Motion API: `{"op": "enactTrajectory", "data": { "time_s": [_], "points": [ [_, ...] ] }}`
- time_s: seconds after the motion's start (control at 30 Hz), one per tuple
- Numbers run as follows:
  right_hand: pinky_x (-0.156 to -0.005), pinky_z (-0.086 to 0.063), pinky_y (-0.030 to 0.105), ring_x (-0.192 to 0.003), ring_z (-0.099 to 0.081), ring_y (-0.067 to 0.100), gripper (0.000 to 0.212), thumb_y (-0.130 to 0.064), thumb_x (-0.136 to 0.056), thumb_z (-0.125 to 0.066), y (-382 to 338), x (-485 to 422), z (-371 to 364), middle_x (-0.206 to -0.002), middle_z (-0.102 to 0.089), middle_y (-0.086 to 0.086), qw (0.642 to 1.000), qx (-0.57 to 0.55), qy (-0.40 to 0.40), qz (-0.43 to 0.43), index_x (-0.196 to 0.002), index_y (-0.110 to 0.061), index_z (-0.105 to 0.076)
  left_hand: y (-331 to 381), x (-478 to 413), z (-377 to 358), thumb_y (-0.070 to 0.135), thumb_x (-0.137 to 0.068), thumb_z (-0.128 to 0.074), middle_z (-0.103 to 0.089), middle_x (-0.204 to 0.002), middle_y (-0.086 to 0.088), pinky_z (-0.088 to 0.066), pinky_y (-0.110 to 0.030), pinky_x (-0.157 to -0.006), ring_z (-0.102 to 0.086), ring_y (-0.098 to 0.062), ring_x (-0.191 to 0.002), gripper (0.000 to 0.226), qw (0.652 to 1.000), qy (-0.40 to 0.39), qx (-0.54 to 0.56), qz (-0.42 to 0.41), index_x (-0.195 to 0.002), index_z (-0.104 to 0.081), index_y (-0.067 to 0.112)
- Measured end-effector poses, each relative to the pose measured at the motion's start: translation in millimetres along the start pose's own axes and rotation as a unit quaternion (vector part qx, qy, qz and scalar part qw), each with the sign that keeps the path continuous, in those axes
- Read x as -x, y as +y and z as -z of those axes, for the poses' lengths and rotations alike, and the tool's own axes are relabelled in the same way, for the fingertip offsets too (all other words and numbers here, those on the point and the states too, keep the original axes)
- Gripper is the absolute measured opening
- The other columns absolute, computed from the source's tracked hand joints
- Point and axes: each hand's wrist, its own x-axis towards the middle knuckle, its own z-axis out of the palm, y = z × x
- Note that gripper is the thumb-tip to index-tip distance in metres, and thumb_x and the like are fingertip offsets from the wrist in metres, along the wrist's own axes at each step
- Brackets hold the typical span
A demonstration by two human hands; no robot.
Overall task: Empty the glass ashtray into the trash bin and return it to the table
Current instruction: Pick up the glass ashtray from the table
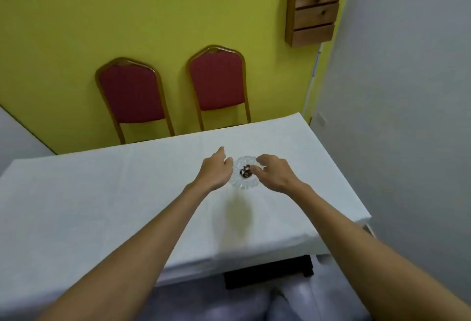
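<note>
1. Both forearms reach from the near edge over the table (76, 206), which has a white cloth.
2. L hand (213, 169) is open, fingers spread, just left of the glass ashtray (244, 177).
3. R hand (274, 174) is open too, fingers curled loosely at the ashtray's right rim; contact I cannot tell.
4. Ashtray stands on the cloth w/ dark bits (245, 172) inside.
5. Far behind: two red chairs (216, 83) by the yellow wall.

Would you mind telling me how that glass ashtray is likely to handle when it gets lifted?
The glass ashtray looks thick and ridged, so probably rigid, heavy for its size and fairly grippable. It holds dark debris, which would likely spill if tilted. Being glass, it could chip if dropped.
</note>
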Motion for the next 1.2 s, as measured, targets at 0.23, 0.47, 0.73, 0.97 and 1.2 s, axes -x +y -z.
{"op": "enactTrajectory", "data": {
  "time_s": [0.23, 0.47, 0.73, 0.97, 1.2],
  "points": [
    [-0.101, -0.045, 0.039, -0.127, -0.054, 0.031, 0.051, -0.039, -0.095, -0.048, 43.6, -28.1, -13.7, -0.136, -0.059, 0.013, 0.995, -0.010, -0.046, -0.091, -0.134, -0.006, -0.051, -12.0, -27.8, -40.6, 0.021, -0.102, -0.036, -0.054, -0.143, -0.013, -0.040, -0.027, -0.085, -0.053, -0.026, -0.122, 0.052, 0.993, -0.035, 0.074, 0.089, -0.153, -0.034, 0.008],
    [-0.088, -0.045, 0.035, -0.114, -0.059, 0.033, 0.044, -0.038, -0.098, -0.044, 74.1, -70.4, -21.6, -0.124, -0.064, 0.014, 0.985, -0.056, -0.045, -0.157, -0.125, -0.005, -0.054, -29.3, -80.5, -63.5, 0.026, -0.099, -0.044, -0.044, -0.153, -0.009, -0.041, -0.028, -0.097, -0.047, -0.027, -0.135, 0.054, 0.970, -0.037, 0.115, 0.210, -0.151, -0.039, 0.013],
    [-0.083, -0.051, 0.037, -0.099, -0.064, 0.031, 0.036, -0.033, -0.099, -0.041, 78.2, -110.2, -38.0, -0.110, -0.068, 0.013, 0.989, -0.059, -0.062, -0.119, -0.112, -0.006, -0.060, -35.1, -117.9, -96.6, 0.019, -0.095, -0.034, -0.056, -0.089, -0.009, -0.040, -0.032, -0.065, -0.048, -0.022, -0.076, 0.022, 0.960, 0.000, 0.124, 0.251, -0.085, -0.052, 0.012],
    [-0.074, -0.042, 0.035, -0.098, -0.060, 0.034, 0.032, -0.027, -0.100, -0.034, 81.8, -110.7, -44.2, -0.114, -0.060, 0.018, 0.988, -0.058, -0.068, -0.122, -0.110, -0.004, -0.053, -25.9, -115.7, -110.5, 0.021, -0.101, -0.026, -0.055, -0.089, -0.004, -0.042, -0.028, -0.058, -0.054, -0.021, -0.080, 0.029, 0.956, 0.034, 0.137, 0.256, -0.098, -0.054, 0.012],
    [-0.073, -0.044, 0.034, -0.088, -0.058, 0.025, 0.027, -0.028, -0.103, -0.030, 88.1, -64.8, -27.2, -0.103, -0.060, 0.011, 0.974, -0.168, 0.040, -0.148, -0.100, -0.007, -0.047, -3.2, -105.4, -111.4, 0.027, -0.103, -0.028, -0.056, -0.083, -0.001, -0.055, -0.045, -0.074, -0.053, -0.017, -0.068, 0.026, 0.979, 0.021, 0.148, 0.136, -0.101, -0.050, 0.012]
  ]
}}
